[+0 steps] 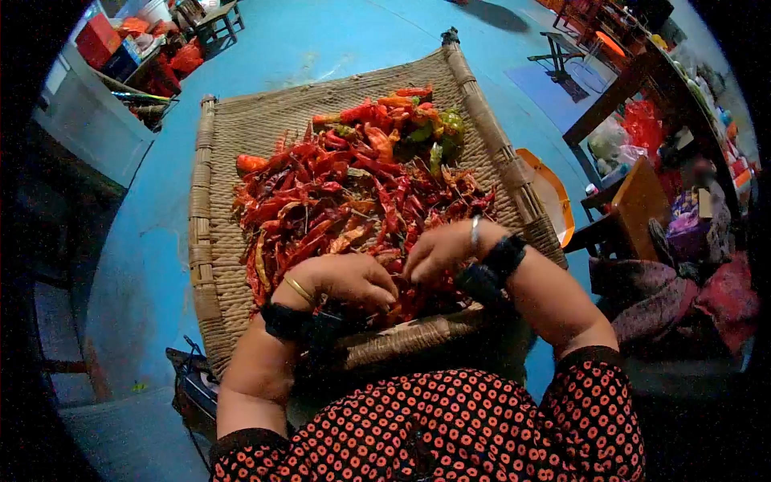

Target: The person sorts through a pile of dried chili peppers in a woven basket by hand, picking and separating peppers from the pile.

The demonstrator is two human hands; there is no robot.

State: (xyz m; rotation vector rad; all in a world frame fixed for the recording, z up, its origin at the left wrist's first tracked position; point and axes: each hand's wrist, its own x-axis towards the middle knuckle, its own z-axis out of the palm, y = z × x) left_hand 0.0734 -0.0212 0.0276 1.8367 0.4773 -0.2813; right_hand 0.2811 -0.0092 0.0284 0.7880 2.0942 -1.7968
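Red dried chili peppers (321, 189) lie heaped on a woven tray (241, 124) with a rolled rim, in front of my body. My left hand (345, 281) is over the near part of the heap, its fingers bent and drawn together. Close beside it, my right hand (440, 251) points down and inward with its fingers curled into the peppers. Whatever sits between the fingertips of either hand is hidden. Plumper red peppers (381, 143) and a few green peppers (438, 128) rest at the far side of the heap.
Blue floor (321, 48) surrounds the tray. On the right stand a dark wooden table (614, 92) with bags beneath and an orange-rimmed basin (554, 197) beside the tray. A small stool (215, 22) and piled boxes (100, 40) are at the far left.
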